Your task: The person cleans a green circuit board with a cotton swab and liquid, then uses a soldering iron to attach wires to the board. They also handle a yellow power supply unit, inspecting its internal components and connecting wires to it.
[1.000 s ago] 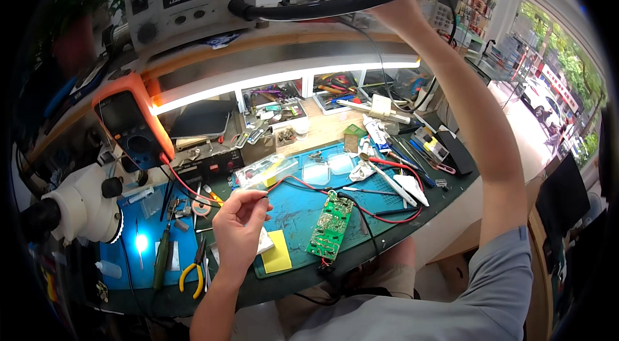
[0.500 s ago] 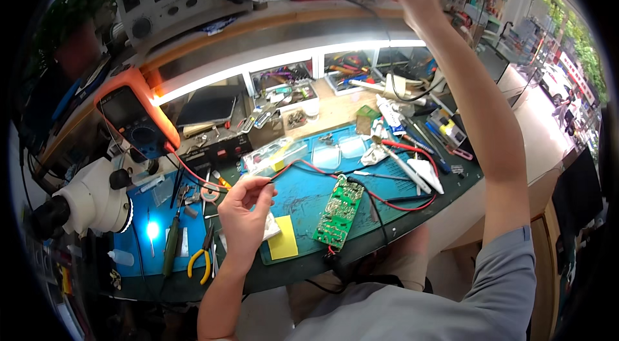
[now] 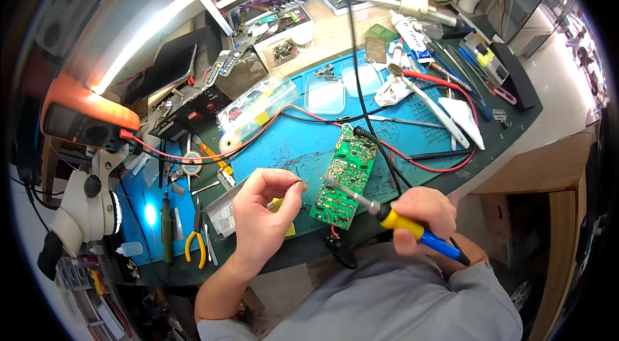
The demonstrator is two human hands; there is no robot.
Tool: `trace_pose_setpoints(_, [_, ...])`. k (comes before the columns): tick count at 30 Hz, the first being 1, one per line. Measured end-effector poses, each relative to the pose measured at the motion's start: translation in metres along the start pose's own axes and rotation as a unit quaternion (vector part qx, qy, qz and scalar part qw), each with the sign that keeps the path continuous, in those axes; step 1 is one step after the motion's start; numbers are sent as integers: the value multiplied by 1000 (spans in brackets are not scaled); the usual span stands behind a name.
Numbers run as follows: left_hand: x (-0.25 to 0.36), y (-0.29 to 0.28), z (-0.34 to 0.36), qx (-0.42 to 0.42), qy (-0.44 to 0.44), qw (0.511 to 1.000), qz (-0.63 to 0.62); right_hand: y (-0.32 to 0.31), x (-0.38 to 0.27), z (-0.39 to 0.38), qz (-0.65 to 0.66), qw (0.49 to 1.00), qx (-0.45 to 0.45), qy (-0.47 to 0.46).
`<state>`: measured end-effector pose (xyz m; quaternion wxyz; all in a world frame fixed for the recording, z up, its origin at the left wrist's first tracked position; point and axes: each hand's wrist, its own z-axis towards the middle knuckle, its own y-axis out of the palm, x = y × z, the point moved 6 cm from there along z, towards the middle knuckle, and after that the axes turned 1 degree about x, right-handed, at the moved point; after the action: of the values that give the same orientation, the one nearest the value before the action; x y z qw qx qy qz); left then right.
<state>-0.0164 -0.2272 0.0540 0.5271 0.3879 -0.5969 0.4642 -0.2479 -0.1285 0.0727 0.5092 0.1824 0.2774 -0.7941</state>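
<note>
A green circuit board (image 3: 342, 170) lies on the blue work mat (image 3: 271, 154), solder side up. My right hand (image 3: 427, 212) is closed around the yellow and blue handle of a soldering iron (image 3: 445, 248). Its metal tip reaches left over the board; whether it touches the board I cannot tell. Left of the board, my left hand (image 3: 264, 215) pinches a tiny thing between thumb and forefinger, too small to name. A yellow sticky pad shows partly behind that hand. From the board's near end, red wires run to a black plug (image 3: 340, 252).
An orange multimeter (image 3: 90, 115) stands at the left, its red and black leads crossing the mat. A white microscope (image 3: 84, 205), yellow-handled pliers (image 3: 195, 247) and a screwdriver (image 3: 166, 231) are at the left. Tweezers (image 3: 403, 121) and several tools lie at the right. A black cable hangs across the middle.
My right hand has come down from the upper shelf with the soldering iron and is beside the board. My left hand stays pinched, slightly nearer the board. The view has tilted downward.
</note>
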Motion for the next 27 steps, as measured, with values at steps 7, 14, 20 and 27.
trace_pose_setpoints(7, [9, 0, 0, 8, 106, 991, 79, 3, 14, 2, 43, 998, -10, 40])
trace_pose_setpoints(14, [13, 3, -1, 5, 157, 981, 113, 7, 14, 2, 51, 998, -9, 32])
trace_pose_setpoints(20, [16, 4, -2, 3, 168, 978, 123, 9, 13, 4, 59, 998, -11, 24])
trace_pose_setpoints(27, [15, 3, -3, -1, 175, 977, 124, 10, 13, 3, 63, 997, -14, 30])
